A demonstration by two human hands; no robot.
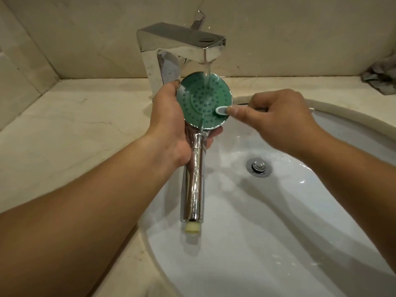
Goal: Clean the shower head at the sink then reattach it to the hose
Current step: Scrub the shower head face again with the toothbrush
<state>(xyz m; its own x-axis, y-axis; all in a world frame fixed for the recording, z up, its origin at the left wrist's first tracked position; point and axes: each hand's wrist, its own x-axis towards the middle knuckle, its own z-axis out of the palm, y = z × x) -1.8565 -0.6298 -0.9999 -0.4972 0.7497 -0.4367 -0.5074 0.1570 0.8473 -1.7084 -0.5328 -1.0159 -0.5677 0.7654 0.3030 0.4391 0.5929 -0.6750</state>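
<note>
Holding the shower head [204, 101] under the tap [182, 45] over the sink [278, 211] with left hand [171, 125] wrapped round it, right hand [276, 116] pinching a small brush [221, 110] — wet chrome, could slip and drop.

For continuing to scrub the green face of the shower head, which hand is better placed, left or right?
Right. The right hand already pinches the brush against the green face of the shower head under the running water, while the left hand grips the shower head's neck to steady it.
</note>
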